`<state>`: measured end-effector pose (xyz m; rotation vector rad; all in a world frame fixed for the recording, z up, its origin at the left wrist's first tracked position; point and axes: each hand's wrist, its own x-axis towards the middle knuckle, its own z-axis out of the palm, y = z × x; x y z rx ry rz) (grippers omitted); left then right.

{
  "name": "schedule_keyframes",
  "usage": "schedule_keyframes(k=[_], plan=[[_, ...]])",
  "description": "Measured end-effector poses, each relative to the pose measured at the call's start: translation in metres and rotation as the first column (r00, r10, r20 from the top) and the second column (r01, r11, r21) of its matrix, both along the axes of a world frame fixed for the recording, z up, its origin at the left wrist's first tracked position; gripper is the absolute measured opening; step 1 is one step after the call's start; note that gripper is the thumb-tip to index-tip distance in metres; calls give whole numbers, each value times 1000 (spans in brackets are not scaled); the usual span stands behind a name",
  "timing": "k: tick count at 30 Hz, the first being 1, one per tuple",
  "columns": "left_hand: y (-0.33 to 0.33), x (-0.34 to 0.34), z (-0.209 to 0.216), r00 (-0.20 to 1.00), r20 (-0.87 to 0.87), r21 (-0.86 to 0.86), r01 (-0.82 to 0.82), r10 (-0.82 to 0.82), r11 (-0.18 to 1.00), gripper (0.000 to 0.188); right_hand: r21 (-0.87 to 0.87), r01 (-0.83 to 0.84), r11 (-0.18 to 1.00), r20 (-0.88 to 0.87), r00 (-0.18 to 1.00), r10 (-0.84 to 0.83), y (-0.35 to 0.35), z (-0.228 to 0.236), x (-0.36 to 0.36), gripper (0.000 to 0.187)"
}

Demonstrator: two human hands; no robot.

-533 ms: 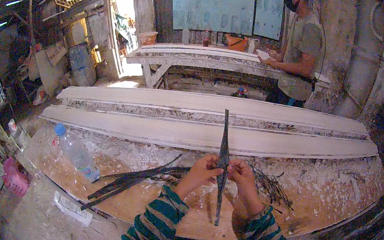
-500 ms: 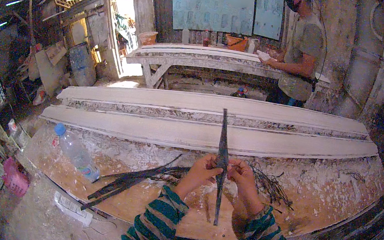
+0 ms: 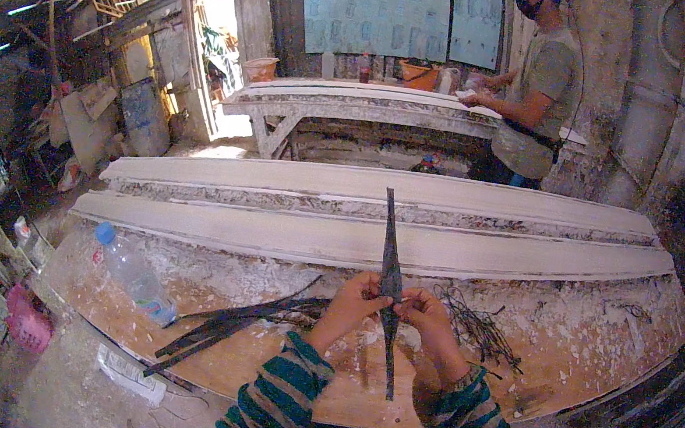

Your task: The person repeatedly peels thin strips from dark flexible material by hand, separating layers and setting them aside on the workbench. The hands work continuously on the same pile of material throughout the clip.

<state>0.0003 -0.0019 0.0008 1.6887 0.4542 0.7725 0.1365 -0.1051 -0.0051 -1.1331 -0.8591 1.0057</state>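
Note:
Between my hands stands a long dark strip [image 3: 389, 261], broad near its middle and narrow toward both ends, leaning slightly left at the top. My left hand [image 3: 352, 306] pinches its broad part from the left. On the other side, the fingertips of my right hand [image 3: 429, 323] are closed on the same strip. Left of my left hand lies a bundle of similar dark strips [image 3: 233, 322], fanned out over the table. A loose tangle of thin black strands [image 3: 480, 330] lies just beyond my right hand.
Two long pale boards [image 3: 287, 231] run across the far side of the wooden worktable [image 3: 565, 385], which is dusted white. A clear bottle with a blue cap [image 3: 126, 266] lies at the left. Behind, a co-worker [image 3: 538, 93] stands at another bench [image 3: 358, 112]. A pink basket [image 3: 28, 319] sits lower left.
The strip's upper end has tipped a little to the left, and both my hands have shifted slightly left with it. At the far bench, the co-worker's hands have moved.

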Motion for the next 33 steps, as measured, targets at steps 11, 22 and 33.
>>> schedule_keyframes(k=[11,22,33], plan=[[-2,8,-14,988,72,-195,146,-134,970,33,48,80,996,20,996,-81,3,-5,4,19],[-1,4,-7,999,36,-62,26,-24,998,18,-87,106,991,19,994,-105,-5,15,-2,28],[-7,4,-1,991,22,60,-134,133,989,18,-112,-21,993,50,998,27,-3,11,-8,32]])
